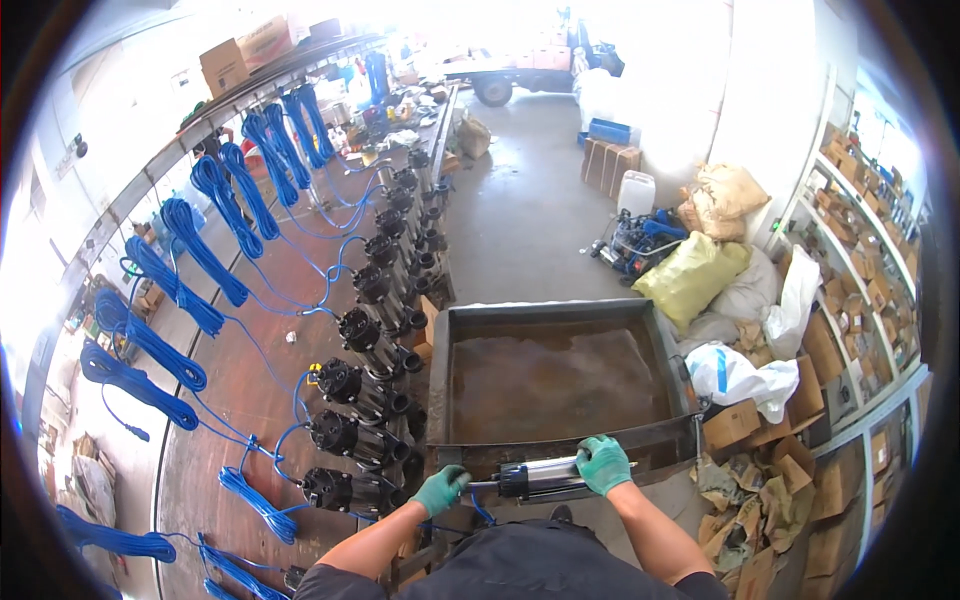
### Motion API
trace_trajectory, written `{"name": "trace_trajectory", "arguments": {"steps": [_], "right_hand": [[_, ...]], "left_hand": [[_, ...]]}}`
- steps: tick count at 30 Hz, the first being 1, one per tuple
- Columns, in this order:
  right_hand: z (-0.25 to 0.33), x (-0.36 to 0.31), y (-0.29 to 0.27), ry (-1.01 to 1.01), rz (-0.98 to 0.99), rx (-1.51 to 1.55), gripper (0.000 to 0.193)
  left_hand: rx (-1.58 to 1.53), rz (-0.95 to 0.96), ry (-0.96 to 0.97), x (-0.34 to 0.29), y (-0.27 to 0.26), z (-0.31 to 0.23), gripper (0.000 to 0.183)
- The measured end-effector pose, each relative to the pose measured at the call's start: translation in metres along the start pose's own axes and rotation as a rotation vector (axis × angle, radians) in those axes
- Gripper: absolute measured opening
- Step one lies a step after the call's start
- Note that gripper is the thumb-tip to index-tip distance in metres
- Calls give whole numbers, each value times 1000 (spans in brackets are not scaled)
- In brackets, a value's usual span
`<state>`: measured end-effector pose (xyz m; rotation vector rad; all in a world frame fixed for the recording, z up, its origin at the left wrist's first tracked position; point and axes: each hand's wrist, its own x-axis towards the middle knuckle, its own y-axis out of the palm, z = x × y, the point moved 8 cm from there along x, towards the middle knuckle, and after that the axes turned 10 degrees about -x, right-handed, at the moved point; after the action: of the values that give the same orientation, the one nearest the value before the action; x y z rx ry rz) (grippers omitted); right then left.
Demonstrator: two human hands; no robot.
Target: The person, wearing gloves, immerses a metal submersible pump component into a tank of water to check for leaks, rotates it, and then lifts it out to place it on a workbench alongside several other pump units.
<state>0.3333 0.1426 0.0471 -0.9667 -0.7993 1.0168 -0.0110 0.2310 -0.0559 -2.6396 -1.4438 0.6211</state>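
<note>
I hold a silver cylindrical pump [545, 478] with a black end level across the near rim of a metal water tank [460, 325]. My right hand [603, 463], in a green glove, grips the pump's right end. Gloved in green too, my left hand [440, 489] closes on the thin part at its left end, beside a blue cable. The tank holds murky brown water [555, 380].
A row of several black pumps [370, 340] lies along the workbench [250, 400] on my left, each with a blue coiled cable [215, 190]. Sacks [692, 275], a white canister [636, 192] and cardboard boxes [745, 425] crowd the right side by shelves.
</note>
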Motion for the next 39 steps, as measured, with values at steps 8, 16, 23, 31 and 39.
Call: {"name": "trace_trajectory", "arguments": {"steps": [8, 16, 23, 31, 39], "right_hand": [[-2, 0, 2, 25, 5, -6, 19], [-1, 1, 1, 16, 32, -18, 18], [-4, -3, 1, 38, 19, -5, 19], [-1, 1, 1, 21, 46, -24, 18], [-2, -1, -1, 19, 19, -20, 17]], "left_hand": [[599, 191, 527, -17, -3, -38, 35], [-543, 157, -694, 13, 10, 65, 43], [418, 96, 388, -25, -4, -44, 30], [-243, -25, -593, 2, 6, 35, 46], [734, 176, 509, -27, 0, -39, 43]]}}
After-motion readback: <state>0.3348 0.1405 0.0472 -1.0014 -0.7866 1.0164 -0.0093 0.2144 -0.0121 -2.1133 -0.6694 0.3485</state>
